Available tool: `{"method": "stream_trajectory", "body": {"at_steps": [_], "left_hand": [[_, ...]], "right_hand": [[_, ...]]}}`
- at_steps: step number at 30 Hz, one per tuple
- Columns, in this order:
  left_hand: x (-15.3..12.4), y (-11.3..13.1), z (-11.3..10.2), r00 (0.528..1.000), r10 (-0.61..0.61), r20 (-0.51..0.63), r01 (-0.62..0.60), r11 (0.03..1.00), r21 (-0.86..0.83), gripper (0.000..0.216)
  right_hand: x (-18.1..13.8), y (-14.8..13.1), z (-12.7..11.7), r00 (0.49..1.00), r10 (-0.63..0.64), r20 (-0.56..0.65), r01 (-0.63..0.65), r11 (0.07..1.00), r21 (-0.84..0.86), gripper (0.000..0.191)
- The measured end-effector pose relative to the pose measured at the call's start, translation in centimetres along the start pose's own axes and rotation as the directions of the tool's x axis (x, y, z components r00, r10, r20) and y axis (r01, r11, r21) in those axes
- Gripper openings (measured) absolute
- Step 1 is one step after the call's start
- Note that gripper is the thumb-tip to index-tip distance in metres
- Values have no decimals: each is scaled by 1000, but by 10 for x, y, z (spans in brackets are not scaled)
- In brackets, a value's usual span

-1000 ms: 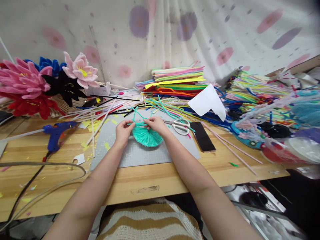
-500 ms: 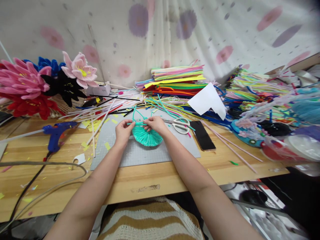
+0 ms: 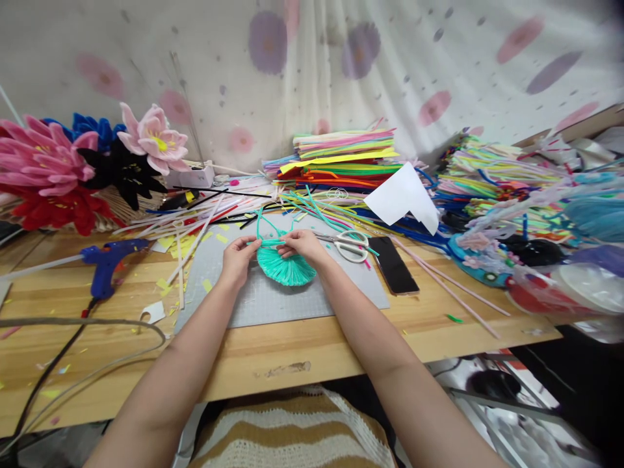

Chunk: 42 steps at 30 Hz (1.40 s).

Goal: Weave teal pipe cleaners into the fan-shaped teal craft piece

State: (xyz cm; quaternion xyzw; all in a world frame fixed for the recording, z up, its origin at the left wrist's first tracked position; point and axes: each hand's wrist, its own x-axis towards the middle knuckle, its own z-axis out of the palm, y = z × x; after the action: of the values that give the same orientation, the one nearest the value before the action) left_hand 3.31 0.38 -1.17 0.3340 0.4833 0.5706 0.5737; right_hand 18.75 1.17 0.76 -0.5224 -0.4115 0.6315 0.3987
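A turquoise fan-shaped piece made of pipe cleaners (image 3: 286, 268) is held over the grey cutting mat (image 3: 273, 312). My left hand (image 3: 238, 259) pinches the left end of the turquoise strands along its top edge. At the right of that edge, my right hand (image 3: 306, 247) is closed with thumb and finger on the same strands. A few loose turquoise stems stick up behind the piece. White-handled scissors (image 3: 351, 247) lie just right of my right hand, their blades partly hidden by it.
A black phone (image 3: 396, 266) lies right of the mat. Bundles of coloured pipe cleaners (image 3: 341, 156) are stacked at the back, with white paper (image 3: 403, 198) leaning there. To the left are a blue glue gun (image 3: 108, 263), its cable, and fuzzy flowers (image 3: 153, 138).
Both hands keep their hold on the turquoise piece, with only slight finger movement. The whole view has shifted a little.
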Motion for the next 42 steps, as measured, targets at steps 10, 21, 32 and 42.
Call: {"method": "stream_trajectory", "body": {"at_steps": [10, 21, 32, 42], "left_hand": [[1, -2, -2, 999, 32, -10, -30, 995, 98, 44], [3, -2, -2, 998, 69, 2, -68, 986, 150, 46], [-2, 3, -1, 998, -44, 53, 43, 999, 14, 40], [2, 9, -5, 954, -258, 152, 270, 960, -67, 25]], "right_hand": [[0, 5, 1, 997, -79, 17, 81, 982, -172, 19], [-5, -8, -7, 910, -376, 175, 374, 565, -735, 40], [-2, -4, 14, 844, -475, 250, 391, 224, -893, 23], [2, 10, 10, 851, -498, 165, 472, 589, -657, 18]]}}
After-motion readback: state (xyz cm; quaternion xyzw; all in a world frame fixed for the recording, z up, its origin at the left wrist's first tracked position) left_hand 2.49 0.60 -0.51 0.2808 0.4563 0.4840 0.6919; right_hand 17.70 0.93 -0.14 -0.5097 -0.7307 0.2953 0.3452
